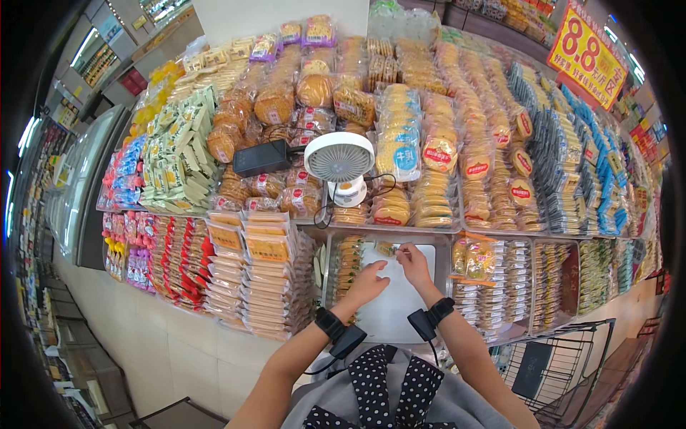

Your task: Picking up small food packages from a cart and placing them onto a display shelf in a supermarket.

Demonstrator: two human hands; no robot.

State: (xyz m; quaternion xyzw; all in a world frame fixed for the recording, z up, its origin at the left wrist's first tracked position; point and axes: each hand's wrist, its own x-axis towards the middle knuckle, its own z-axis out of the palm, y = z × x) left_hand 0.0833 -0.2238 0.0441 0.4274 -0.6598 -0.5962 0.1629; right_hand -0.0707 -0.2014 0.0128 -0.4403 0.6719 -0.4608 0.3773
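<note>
In front of me sits a shallow metal tray with a pale, bare bottom. A row of small wrapped biscuit packets stands along its left side. At its far edge lies one small wrapped packet, greenish-brown. My right hand is over the far part of the tray, its fingertips curled together at that packet. My left hand hovers beside the row, palm turned inward, thumb and fingers apart, with nothing seen in it. Dark bands with small boxes are on both wrists.
A white fan and a black box with cables rest on the packaged bread beyond the tray. Tall stacks of packets stand at left, wrapped biscuits at right. A wire cart is at lower right; a price sign hangs above.
</note>
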